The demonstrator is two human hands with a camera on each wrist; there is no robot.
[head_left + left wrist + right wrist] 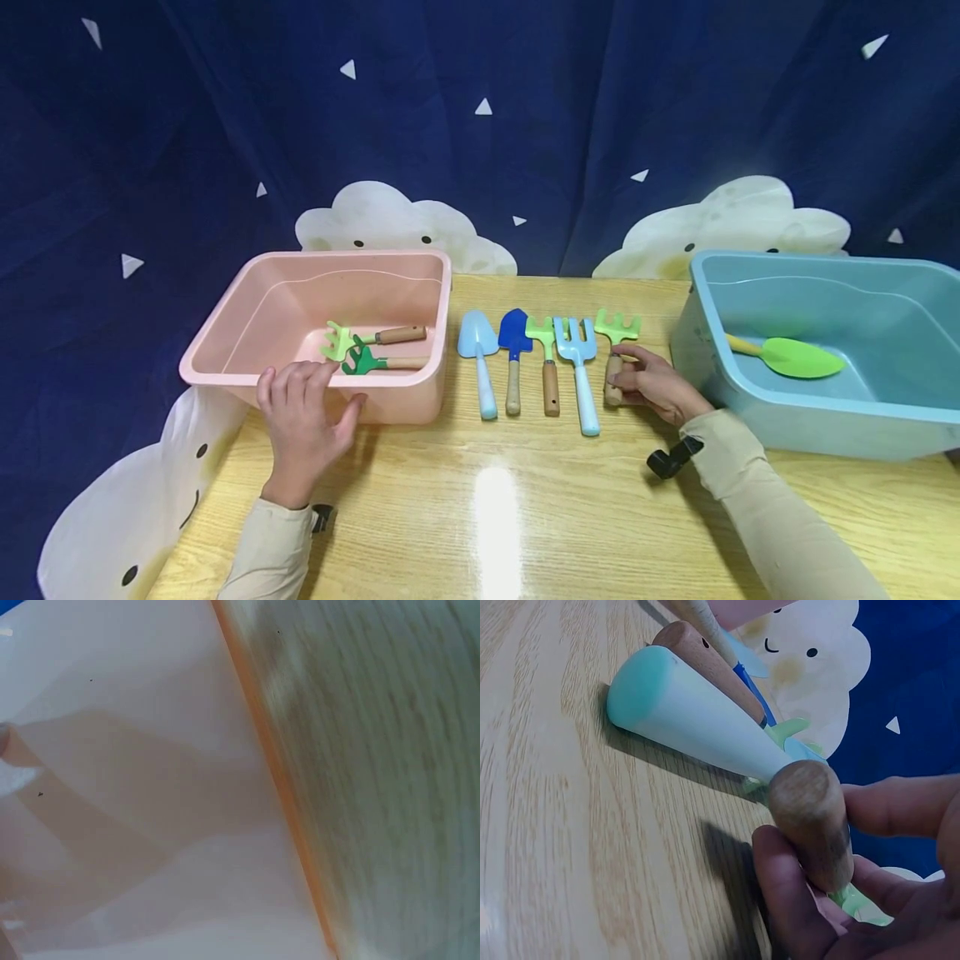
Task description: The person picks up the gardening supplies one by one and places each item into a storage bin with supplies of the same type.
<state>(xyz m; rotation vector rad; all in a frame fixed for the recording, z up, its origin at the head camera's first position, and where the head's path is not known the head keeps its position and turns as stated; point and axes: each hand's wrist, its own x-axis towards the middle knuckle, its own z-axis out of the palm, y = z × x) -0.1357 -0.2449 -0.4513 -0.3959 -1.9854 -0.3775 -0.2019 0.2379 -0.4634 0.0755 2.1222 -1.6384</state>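
My right hand [660, 387] pinches the wooden handle [814, 832] of a light-green hand rake [618, 327] at the right end of a row of garden tools. Beside it lies a pale-blue hand fork [576, 350], then another green rake [551, 387], a dark-blue shovel [514, 333] and a pale-blue trowel [477, 335]. My left hand [303, 417] grips the front rim of a pink bin [397, 396], fingers over the edge and thumb against the outer wall. Inside that bin are a light-green rake [401, 334] and a dark-green rake [363, 360].
To the right stands a blue bin [825, 425] holding a green trowel [802, 358] with a yellow handle. A dark-blue curtain [555, 150] with clouds and triangles hangs behind the wooden table [420, 508].
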